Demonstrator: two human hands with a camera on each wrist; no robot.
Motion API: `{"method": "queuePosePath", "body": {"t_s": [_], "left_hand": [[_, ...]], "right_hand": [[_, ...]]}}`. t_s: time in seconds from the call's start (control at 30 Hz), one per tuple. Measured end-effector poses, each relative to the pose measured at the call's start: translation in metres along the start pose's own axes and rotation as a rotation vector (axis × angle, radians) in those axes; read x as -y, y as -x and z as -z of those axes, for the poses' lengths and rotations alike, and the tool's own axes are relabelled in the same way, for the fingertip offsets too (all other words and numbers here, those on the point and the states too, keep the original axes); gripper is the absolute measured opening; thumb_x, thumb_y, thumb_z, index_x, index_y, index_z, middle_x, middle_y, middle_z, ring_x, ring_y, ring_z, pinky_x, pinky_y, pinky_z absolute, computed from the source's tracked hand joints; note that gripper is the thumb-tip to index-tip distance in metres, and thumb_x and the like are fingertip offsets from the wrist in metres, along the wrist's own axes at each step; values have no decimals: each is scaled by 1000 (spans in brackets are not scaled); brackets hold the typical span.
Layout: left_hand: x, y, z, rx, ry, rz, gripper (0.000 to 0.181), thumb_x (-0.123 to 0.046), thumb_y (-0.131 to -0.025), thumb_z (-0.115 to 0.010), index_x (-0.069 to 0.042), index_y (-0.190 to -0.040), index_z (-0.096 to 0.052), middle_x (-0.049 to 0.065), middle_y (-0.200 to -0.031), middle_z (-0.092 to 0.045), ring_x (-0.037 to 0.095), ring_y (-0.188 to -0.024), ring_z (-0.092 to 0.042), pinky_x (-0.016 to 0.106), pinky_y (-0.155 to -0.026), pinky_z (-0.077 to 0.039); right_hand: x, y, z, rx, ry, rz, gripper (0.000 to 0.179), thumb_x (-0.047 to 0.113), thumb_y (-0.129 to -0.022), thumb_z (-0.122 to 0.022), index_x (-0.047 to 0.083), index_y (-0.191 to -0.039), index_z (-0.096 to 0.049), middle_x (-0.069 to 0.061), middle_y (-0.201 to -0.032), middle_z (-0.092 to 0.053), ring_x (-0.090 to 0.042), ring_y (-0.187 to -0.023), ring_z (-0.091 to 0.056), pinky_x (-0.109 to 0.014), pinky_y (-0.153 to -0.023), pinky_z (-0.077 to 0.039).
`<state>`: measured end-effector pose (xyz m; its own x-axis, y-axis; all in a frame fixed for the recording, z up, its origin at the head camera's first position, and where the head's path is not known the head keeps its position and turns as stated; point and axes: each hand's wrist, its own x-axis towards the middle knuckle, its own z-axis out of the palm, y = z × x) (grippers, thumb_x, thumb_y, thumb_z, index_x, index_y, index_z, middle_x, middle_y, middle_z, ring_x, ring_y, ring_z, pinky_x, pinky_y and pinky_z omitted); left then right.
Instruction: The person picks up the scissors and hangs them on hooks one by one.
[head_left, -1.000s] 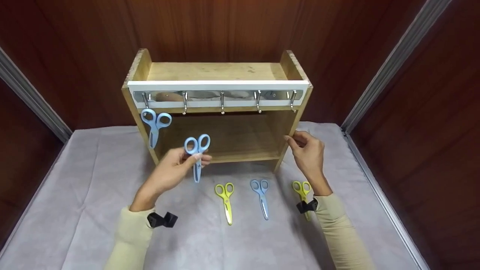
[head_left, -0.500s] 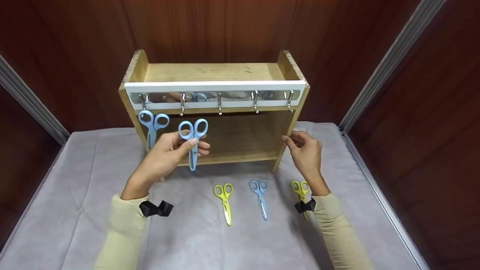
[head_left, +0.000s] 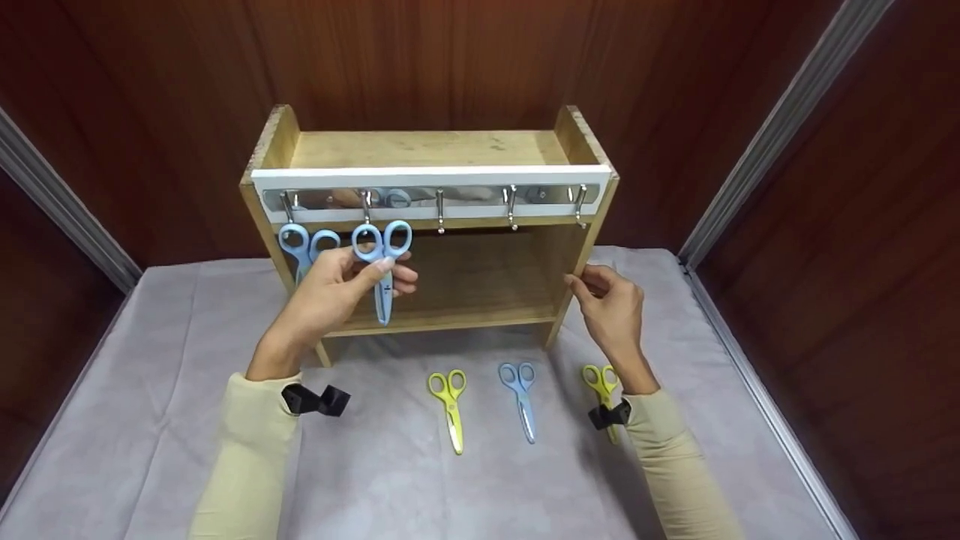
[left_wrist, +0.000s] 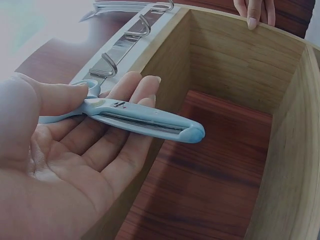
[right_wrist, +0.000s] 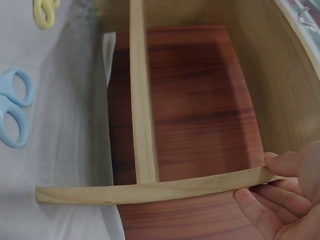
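While the left hand (head_left: 326,289) pinches blue scissors (head_left: 383,294), handles up, by the second hook (head_left: 367,201) from the left, I see the right hand (head_left: 611,304) gripping the side of the wooden shelf (head_left: 450,150). I can't tell whether scissors and hook touch.

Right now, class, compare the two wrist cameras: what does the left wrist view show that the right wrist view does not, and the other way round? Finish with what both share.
Only left wrist: the left hand, pinching blue scissors between thumb and fingers.

Only right wrist: handle loops of another blue pair and of yellow scissors, both on the grey cloth.

Both: the wooden shelf, the right hand at its side panel, the reddish-brown wood wall, and the hook rail, cut off in right wrist's corner.
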<state>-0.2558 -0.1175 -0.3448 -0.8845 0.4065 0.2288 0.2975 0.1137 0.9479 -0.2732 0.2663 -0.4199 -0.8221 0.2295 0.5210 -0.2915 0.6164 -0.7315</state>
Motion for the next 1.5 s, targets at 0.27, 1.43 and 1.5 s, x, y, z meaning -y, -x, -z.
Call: {"method": "queuePosePath", "body": {"t_s": [0.27, 1.43, 1.5], "left_hand": [[4, -4, 2, 6, 14, 7, 34, -15, -110, -52, 4, -135, -65, 16, -112, -81, 13, -101, -79, 29, -94, -59], [34, 28, -5, -133, -286, 135, 44, -28, -109, -57, 0, -143, -56, 21, -141, -68, 35, -132, -66, 52, -111, -52], [41, 33, -5, -127, -273, 156, 46, -29, -109, -56, 0, -145, -55, 23, -140, -68, 36, -129, -68, 53, -109, -53]], "right_hand": [[-1, 0, -1, -1, 3, 5, 21, 22, -93, -82, 4, -104, -81, -12, -96, -82, -25, -88, -80, -6, -70, -50], [-3, 2, -1, -17, -12, 12, 21, 20, -92, -82, 2, -104, -80, -14, -96, -82, -26, -89, -81, -3, -71, -50], [-4, 2, -2, -12, -10, 8, 21, 20, -92, -82, 2, -103, -80, -14, -97, -82, -26, -90, -81, -3, -71, -50]]}}
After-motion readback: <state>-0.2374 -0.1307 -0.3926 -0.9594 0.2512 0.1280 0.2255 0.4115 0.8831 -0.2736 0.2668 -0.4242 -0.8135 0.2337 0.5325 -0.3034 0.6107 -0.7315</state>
